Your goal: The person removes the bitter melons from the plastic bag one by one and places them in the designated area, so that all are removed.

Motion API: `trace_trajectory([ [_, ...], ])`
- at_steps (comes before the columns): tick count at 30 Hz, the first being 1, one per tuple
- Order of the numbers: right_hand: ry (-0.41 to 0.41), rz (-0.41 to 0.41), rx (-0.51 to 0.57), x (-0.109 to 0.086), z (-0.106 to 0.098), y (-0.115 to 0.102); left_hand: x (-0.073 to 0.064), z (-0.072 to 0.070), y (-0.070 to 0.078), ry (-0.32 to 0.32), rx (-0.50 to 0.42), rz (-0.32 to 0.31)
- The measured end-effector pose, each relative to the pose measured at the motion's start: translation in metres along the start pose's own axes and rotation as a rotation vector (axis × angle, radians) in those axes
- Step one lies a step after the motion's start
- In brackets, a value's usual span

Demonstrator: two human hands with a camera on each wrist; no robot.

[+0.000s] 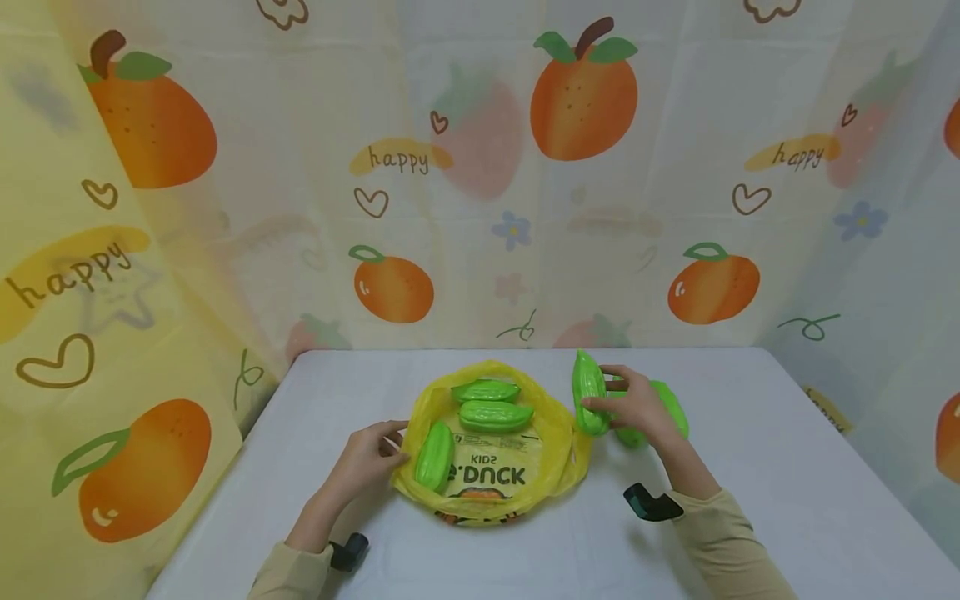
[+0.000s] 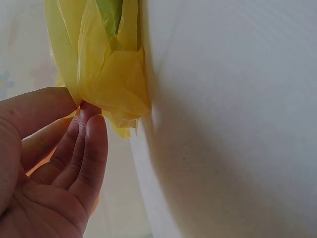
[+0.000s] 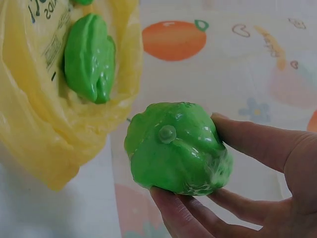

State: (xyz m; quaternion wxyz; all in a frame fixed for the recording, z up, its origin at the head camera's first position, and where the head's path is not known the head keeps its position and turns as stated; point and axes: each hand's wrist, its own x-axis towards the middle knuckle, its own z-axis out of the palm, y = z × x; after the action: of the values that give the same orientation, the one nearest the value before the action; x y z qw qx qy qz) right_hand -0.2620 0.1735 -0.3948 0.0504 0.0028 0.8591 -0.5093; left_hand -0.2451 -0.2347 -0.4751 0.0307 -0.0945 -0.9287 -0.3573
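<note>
A yellow plastic bag [image 1: 577, 462] lies on the table with its mouth spread open. Inside are three glossy green ridged gourds, one at the left [image 1: 435, 457] and two toward the back, including this gourd [image 1: 495, 416]. At the bag's left rim, my left hand [image 1: 369, 457] pinches the thin plastic between thumb and fingers; the left wrist view shows the gathered edge [image 2: 114, 84]. My right hand [image 1: 637, 408] grips another green gourd [image 1: 589, 392] just beyond the bag's right rim. In the right wrist view, that gourd's knobbed end [image 3: 171, 144] faces the camera, thumb and fingers on opposite sides.
More green gourds [image 1: 672, 408] lie on the white table [image 1: 780, 467] beyond my right hand, partly hidden by it. Behind the table hangs a fruit-print curtain [image 1: 480, 250], with similar cloth at both sides. Each wrist carries a small black camera [image 1: 651, 503].
</note>
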Motion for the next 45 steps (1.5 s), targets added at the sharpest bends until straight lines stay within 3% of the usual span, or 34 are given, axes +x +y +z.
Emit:
trace_trajectory([
  [16,0.01,0.082,-0.065,-0.003,-0.029,0.01,0.002,-0.001,0.002,-0.004,-0.005,0.006],
  [45,0.008,0.09,-0.11,-0.001,-0.085,0.036,0.002,-0.003,0.001,0.003,0.004,-0.001],
])
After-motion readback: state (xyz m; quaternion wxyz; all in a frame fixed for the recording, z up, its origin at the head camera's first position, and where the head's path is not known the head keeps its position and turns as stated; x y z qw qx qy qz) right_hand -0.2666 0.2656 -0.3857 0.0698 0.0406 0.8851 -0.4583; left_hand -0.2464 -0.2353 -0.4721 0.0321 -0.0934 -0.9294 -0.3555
